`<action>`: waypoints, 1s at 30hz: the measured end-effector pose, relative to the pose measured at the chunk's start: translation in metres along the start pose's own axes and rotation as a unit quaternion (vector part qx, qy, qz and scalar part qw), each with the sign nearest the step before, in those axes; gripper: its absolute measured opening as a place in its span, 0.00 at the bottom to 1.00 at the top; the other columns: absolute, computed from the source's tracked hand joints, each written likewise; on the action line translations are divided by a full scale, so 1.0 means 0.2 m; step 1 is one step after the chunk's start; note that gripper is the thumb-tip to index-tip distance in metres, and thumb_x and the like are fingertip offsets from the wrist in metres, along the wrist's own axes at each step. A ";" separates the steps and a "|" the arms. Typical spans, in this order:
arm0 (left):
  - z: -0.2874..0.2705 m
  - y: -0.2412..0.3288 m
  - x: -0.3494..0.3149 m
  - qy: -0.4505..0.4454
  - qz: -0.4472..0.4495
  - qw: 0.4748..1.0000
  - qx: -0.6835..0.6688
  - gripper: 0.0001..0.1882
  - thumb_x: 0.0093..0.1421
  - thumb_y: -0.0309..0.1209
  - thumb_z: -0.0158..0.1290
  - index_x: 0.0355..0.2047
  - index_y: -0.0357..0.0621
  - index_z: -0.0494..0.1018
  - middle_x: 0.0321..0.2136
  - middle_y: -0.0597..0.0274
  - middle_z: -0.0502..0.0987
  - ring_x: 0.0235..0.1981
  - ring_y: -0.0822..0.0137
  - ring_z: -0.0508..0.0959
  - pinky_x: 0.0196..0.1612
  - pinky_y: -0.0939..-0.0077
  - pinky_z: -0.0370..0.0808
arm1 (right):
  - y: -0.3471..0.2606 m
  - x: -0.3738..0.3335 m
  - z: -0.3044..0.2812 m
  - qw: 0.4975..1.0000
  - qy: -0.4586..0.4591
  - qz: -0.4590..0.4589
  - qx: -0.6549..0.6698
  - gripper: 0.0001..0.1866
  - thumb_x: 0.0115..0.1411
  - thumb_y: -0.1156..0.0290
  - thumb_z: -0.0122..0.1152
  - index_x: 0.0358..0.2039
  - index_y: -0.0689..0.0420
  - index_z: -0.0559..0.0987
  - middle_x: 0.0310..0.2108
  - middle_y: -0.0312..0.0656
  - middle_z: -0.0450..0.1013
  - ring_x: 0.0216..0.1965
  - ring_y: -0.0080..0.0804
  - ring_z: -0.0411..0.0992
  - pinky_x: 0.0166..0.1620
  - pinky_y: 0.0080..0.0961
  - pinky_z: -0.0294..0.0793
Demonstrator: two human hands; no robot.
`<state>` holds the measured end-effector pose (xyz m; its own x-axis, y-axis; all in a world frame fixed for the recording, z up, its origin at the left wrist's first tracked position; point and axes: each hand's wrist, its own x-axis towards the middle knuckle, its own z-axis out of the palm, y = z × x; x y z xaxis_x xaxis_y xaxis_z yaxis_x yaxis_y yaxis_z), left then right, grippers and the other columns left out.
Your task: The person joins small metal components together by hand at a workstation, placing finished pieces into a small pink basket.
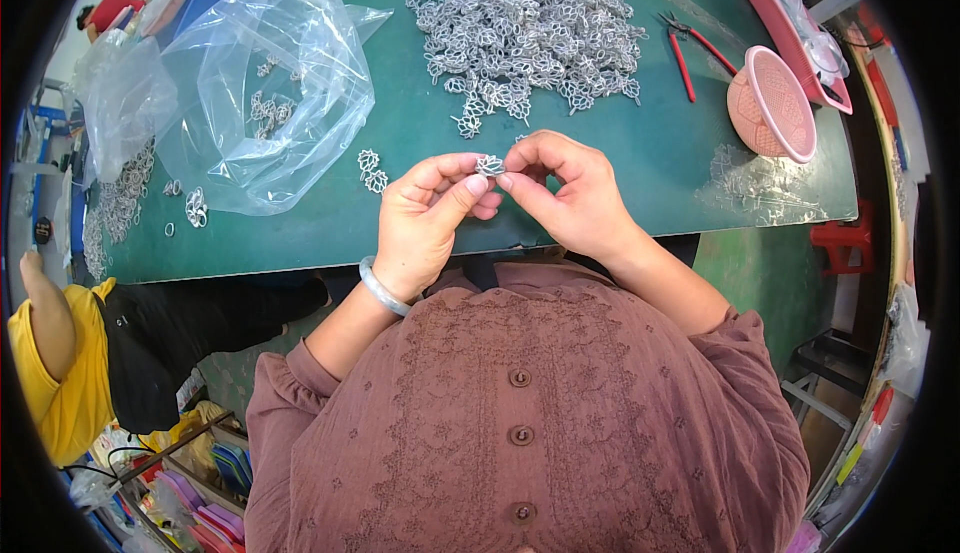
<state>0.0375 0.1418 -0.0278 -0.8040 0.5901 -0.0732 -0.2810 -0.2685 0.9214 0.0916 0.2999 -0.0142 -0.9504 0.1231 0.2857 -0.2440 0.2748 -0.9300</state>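
Right, left hand had its fingers clenched on a small silver metal flower, held over the tabletop near its front edge. Right hand had its fingers at the flower's right side; couldn't tell if gripping. Beyond: big heap of similar pieces. Red-handled pliers lay right of that, clear bag left.

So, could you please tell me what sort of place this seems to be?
Most likely a small workshop or factory room: a big heap of silvery openwork pieces lies on a green worktable, with red-handled pliers beside it.
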 end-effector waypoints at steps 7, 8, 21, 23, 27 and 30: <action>0.01 0.00 0.00 0.002 0.023 0.999 0.022 0.13 0.55 0.20 0.48 0.42 0.34 0.67 0.32 0.58 0.74 0.29 0.73 0.74 0.35 0.81 0.73 | 0.01 0.00 0.00 1.000 0.001 -0.004 0.007 0.04 0.48 0.80 0.57 0.25 0.63 0.72 0.23 0.37 0.68 0.24 0.19 0.67 0.26 0.16 0.67; 0.01 0.00 0.00 -0.003 0.026 0.999 0.022 0.13 0.55 0.20 0.48 0.42 0.34 0.67 0.32 0.59 0.74 0.29 0.73 0.74 0.36 0.81 0.72 | 0.02 0.00 0.00 1.000 0.001 -0.009 -0.002 0.04 0.48 0.80 0.57 0.25 0.63 0.72 0.23 0.38 0.68 0.23 0.20 0.68 0.26 0.16 0.67; 0.00 0.00 0.00 -0.032 0.021 0.999 -0.025 0.19 0.56 0.21 0.47 0.49 0.35 0.62 0.37 0.57 0.73 0.36 0.70 0.74 0.42 0.79 0.72 | 0.03 -0.01 0.02 0.998 0.027 -0.053 0.028 0.09 0.48 0.85 0.52 0.31 0.62 0.70 0.25 0.38 0.69 0.27 0.23 0.69 0.28 0.18 0.68; -0.01 0.00 0.01 -0.043 0.007 0.997 -0.059 0.19 0.54 0.20 0.49 0.48 0.35 0.63 0.38 0.57 0.72 0.39 0.69 0.73 0.43 0.76 0.72 | 0.04 0.00 0.02 0.997 0.028 -0.056 0.042 0.10 0.48 0.85 0.52 0.33 0.62 0.70 0.26 0.38 0.69 0.27 0.22 0.69 0.29 0.18 0.68; -0.01 -0.01 0.01 -0.042 0.005 0.997 -0.067 0.19 0.54 0.20 0.49 0.48 0.35 0.63 0.38 0.56 0.72 0.39 0.69 0.73 0.43 0.76 0.72 | 0.04 0.00 0.02 0.996 0.028 -0.057 0.057 0.11 0.48 0.84 0.53 0.34 0.63 0.69 0.26 0.38 0.69 0.27 0.21 0.68 0.30 0.17 0.68; -0.01 0.00 0.01 -0.042 0.003 0.997 -0.069 0.19 0.54 0.20 0.48 0.48 0.35 0.63 0.38 0.56 0.72 0.39 0.69 0.73 0.43 0.76 0.72 | 0.04 0.00 0.02 0.996 0.028 -0.054 0.060 0.11 0.48 0.84 0.53 0.34 0.63 0.69 0.27 0.38 0.69 0.27 0.21 0.68 0.30 0.17 0.68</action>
<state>0.0355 0.1418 -0.0292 -0.7600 0.6492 -0.0305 -0.3508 -0.3704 0.8601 0.0896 0.2988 -0.0218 -0.9059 0.1517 0.3954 -0.3692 0.1745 -0.9128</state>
